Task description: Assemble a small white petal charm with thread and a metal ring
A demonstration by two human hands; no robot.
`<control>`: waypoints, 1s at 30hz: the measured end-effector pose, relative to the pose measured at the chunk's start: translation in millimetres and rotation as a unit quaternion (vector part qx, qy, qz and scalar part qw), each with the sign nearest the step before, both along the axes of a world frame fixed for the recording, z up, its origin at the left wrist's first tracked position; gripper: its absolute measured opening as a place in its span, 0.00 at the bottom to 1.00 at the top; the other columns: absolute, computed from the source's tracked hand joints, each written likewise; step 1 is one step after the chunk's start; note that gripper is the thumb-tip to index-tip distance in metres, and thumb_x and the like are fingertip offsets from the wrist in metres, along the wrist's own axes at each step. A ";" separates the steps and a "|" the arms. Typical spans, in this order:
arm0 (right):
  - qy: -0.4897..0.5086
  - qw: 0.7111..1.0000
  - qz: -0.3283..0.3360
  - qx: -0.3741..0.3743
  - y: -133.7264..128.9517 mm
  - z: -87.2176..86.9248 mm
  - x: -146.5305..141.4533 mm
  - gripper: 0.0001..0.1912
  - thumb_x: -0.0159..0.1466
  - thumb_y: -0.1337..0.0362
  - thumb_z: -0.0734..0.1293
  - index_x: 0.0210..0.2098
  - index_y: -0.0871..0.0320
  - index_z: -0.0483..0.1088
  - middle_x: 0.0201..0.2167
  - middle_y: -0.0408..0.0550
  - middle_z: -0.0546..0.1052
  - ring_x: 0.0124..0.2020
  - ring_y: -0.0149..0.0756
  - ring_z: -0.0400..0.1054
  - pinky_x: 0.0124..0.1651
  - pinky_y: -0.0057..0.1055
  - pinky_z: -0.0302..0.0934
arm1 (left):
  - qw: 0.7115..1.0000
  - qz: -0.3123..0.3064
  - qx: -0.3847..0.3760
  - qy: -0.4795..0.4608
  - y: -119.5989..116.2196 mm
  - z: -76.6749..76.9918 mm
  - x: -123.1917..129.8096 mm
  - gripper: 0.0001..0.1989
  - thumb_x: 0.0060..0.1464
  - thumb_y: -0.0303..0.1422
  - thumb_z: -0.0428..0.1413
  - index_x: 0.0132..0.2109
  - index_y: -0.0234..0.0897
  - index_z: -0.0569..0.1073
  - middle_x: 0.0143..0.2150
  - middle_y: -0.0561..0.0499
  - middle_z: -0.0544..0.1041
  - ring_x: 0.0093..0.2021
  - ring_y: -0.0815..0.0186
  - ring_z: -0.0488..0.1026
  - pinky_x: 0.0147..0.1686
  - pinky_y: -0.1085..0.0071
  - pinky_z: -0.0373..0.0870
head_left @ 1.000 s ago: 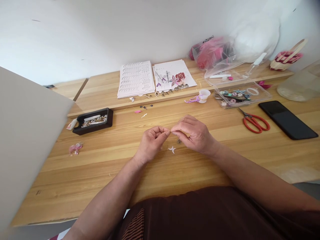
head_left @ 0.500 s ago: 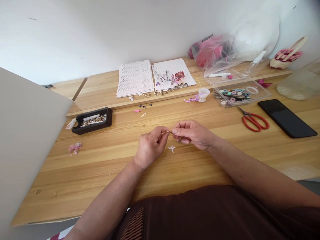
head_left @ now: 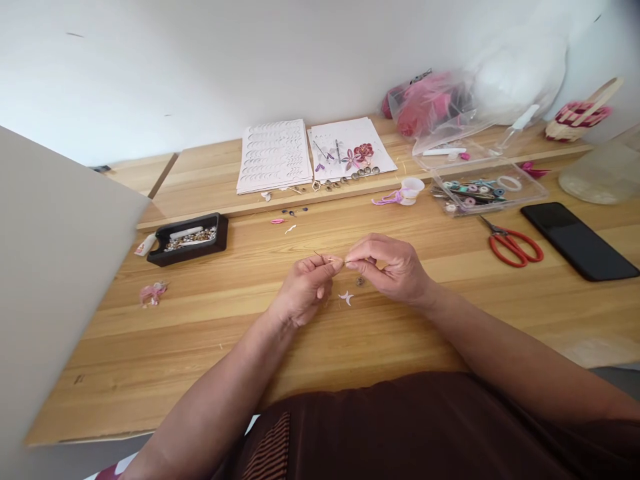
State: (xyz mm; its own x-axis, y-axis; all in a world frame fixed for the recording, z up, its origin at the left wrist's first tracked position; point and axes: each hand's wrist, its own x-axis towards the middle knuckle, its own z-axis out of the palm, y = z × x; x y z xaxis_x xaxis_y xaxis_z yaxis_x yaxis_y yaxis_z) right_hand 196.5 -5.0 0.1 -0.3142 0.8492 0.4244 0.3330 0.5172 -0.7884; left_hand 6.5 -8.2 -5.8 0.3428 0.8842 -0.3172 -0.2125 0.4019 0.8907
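Observation:
Over the middle of the table, my left hand (head_left: 309, 287) pinches a thin golden-brown wire-like strand (head_left: 318, 253) between thumb and fingertips. One end of it sticks out above those fingers. My right hand (head_left: 393, 267) is closed in a pinch close beside the left fingertips, at the strand's other end. The fingers cover most of the strand, so its exact kind is unclear. A small round greyish piece (head_left: 360, 281) shows just below my right fingertips. Nearer to me on the wood lies a white crescent-shaped cutout (head_left: 346, 298).
Red-handled scissors (head_left: 515, 248) and a black phone (head_left: 580, 240) lie at right, near a clear plastic box (head_left: 520, 193) of thread spools. A black tray (head_left: 190, 253) of beads stands left. Paper sheets (head_left: 275, 157) and a small white cup (head_left: 413, 190) are farther back.
My left hand has turned, and the strand's end now shows above its fingers. My right fingers have shifted slightly, and the small round piece has come into sight below them.

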 end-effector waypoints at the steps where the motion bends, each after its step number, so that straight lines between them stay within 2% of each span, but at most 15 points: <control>1: 0.002 1.000 -0.005 -0.001 0.3 -0.6 0.1 0.07 0.65 0.61 0.67 0.32 0.54 0.76 0.30 0.47 0.77 0.32 0.36 0.67 0.40 0.35 0.62 | 1.000 0.005 0.001 -0.004 0.7 -0.6 0.1 0.18 0.44 0.43 0.68 0.33 0.36 0.73 0.12 0.64 0.56 0.13 0.78 0.46 0.15 0.76 0.41; 3: 0.025 0.998 -0.017 -0.051 1.9 -2.2 0.1 0.06 0.64 0.59 0.69 0.34 0.55 0.76 0.30 0.46 0.77 0.30 0.34 0.67 0.37 0.34 0.61 | 0.998 0.025 0.047 0.020 1.9 -1.6 -0.7 0.17 0.46 0.43 0.68 0.34 0.35 0.74 0.13 0.63 0.59 0.13 0.78 0.49 0.16 0.76 0.43; 5: 0.069 0.987 -0.019 -0.144 4.2 -3.5 0.0 0.09 0.61 0.57 0.71 0.35 0.57 0.75 0.29 0.45 0.76 0.28 0.32 0.66 0.33 0.31 0.60 | 0.987 0.051 0.126 0.085 2.4 -1.9 -2.4 0.15 0.50 0.43 0.66 0.35 0.35 0.75 0.15 0.61 0.62 0.14 0.77 0.52 0.17 0.76 0.46; 7: 0.127 0.960 0.000 -0.249 6.3 -3.7 -0.2 0.14 0.59 0.53 0.73 0.33 0.58 0.74 0.28 0.45 0.75 0.27 0.30 0.64 0.28 0.29 0.57 | 0.960 0.076 0.211 0.166 1.1 -1.3 -4.4 0.13 0.55 0.42 0.63 0.37 0.35 0.75 0.16 0.61 0.62 0.15 0.76 0.55 0.18 0.75 0.49; 10: 0.196 0.905 0.049 -0.375 6.9 -2.0 -1.9 0.20 0.56 0.48 0.74 0.29 0.60 0.72 0.26 0.46 0.74 0.23 0.27 0.62 0.22 0.26 0.49 | 0.901 0.096 0.336 0.257 -3.7 -0.5 -6.0 0.09 0.59 0.38 0.60 0.38 0.36 0.77 0.17 0.61 0.59 0.18 0.75 0.55 0.21 0.75 0.53; 13: 0.233 0.877 0.062 -0.416 4.4 -0.2 -5.9 0.20 0.53 0.50 0.76 0.27 0.60 0.72 0.25 0.45 0.73 0.23 0.26 0.61 0.21 0.24 0.46 | 0.845 0.091 0.429 0.304 -8.0 -1.7 -5.4 0.06 0.60 0.34 0.58 0.39 0.37 0.79 0.17 0.61 0.58 0.19 0.75 0.55 0.23 0.76 0.54; 15: 0.245 0.877 0.050 -0.410 2.4 0.3 -8.7 0.19 0.52 0.52 0.77 0.27 0.60 0.72 0.24 0.43 0.72 0.22 0.25 0.60 0.21 0.24 0.46 | 0.831 0.093 0.448 0.317 -9.3 -2.8 -4.4 0.07 0.60 0.34 0.58 0.40 0.36 0.79 0.18 0.61 0.59 0.19 0.75 0.55 0.23 0.76 0.55; 17: 0.238 0.892 0.040 -0.383 0.6 0.3 -10.4 0.17 0.53 0.53 0.77 0.28 0.60 0.71 0.24 0.42 0.72 0.22 0.25 0.59 0.22 0.25 0.48 | 0.843 0.103 0.425 0.314 -9.5 -3.0 -3.2 0.07 0.60 0.35 0.58 0.39 0.36 0.79 0.18 0.60 0.60 0.19 0.75 0.56 0.23 0.76 0.55; 19: 0.199 0.927 0.025 -0.316 -1.0 -0.2 -10.5 0.14 0.57 0.55 0.74 0.29 0.59 0.72 0.23 0.41 0.71 0.22 0.26 0.59 0.24 0.26 0.52 | 0.878 0.112 0.364 0.290 -8.9 -2.1 -1.8 0.09 0.59 0.38 0.59 0.38 0.36 0.78 0.17 0.60 0.61 0.18 0.75 0.56 0.23 0.76 0.55; 20: 0.166 0.951 0.012 -0.259 -1.7 -0.6 -10.0 0.12 0.60 0.57 0.73 0.30 0.59 0.72 0.23 0.41 0.71 0.22 0.27 0.60 0.25 0.27 0.54 | 0.900 0.112 0.324 0.267 -8.4 -1.1 -1.1 0.10 0.58 0.39 0.60 0.37 0.36 0.77 0.17 0.60 0.61 0.18 0.75 0.56 0.22 0.76 0.54; 22: 0.082 0.991 -0.020 -0.100 -2.9 -1.6 -8.1 0.06 0.63 0.62 0.70 0.32 0.59 0.74 0.24 0.42 0.73 0.24 0.28 0.62 0.28 0.29 0.58 | 0.948 0.096 0.232 0.197 -7.3 1.4 0.4 0.13 0.54 0.42 0.63 0.36 0.35 0.76 0.16 0.60 0.63 0.16 0.75 0.56 0.19 0.76 0.52; 24: 0.003 0.996 -0.040 0.073 -3.4 -2.8 -5.8 0.04 0.64 0.67 0.68 0.33 0.58 0.75 0.27 0.45 0.76 0.28 0.31 0.66 0.33 0.31 0.61 | 0.985 0.064 0.125 0.098 -6.1 3.7 1.7 0.15 0.50 0.43 0.65 0.34 0.35 0.74 0.15 0.61 0.62 0.14 0.76 0.52 0.17 0.76 0.47; 26: -0.048 0.979 -0.041 0.192 -3.1 -4.0 -4.1 0.05 0.65 0.70 0.67 0.35 0.58 0.76 0.29 0.48 0.78 0.32 0.35 0.69 0.39 0.34 0.64 | 0.999 0.026 0.024 0.008 -4.8 4.9 2.6 0.17 0.46 0.43 0.67 0.30 0.35 0.71 0.12 0.63 0.58 0.13 0.77 0.47 0.15 0.76 0.43; 28: -0.065 0.971 -0.038 0.225 -2.5 -4.9 -3.5 0.05 0.65 0.70 0.67 0.36 0.57 0.76 0.31 0.49 0.79 0.35 0.37 0.70 0.42 0.36 0.65 | 0.999 0.012 -0.021 -0.035 -3.2 4.4 2.6 0.17 0.45 0.42 0.68 0.28 0.36 0.69 0.11 0.64 0.55 0.13 0.78 0.45 0.15 0.76 0.41; 30: -0.054 0.983 -0.042 0.173 -1.8 -5.5 -3.9 0.04 0.65 0.69 0.68 0.37 0.56 0.76 0.31 0.48 0.78 0.33 0.36 0.69 0.40 0.35 0.65 | 0.999 0.032 0.008 -0.024 -1.2 2.4 1.2 0.16 0.46 0.41 0.68 0.30 0.35 0.71 0.12 0.63 0.57 0.13 0.78 0.46 0.15 0.77 0.42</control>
State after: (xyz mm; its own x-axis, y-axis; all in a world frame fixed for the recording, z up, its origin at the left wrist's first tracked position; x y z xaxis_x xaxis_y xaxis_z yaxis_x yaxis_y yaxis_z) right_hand 192.6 -6.8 -5.4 -0.3082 0.6843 0.6609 0.4574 0.7157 -0.5278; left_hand 7.6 -9.4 -3.4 0.3007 0.9097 -0.2865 -0.2799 0.3713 0.8853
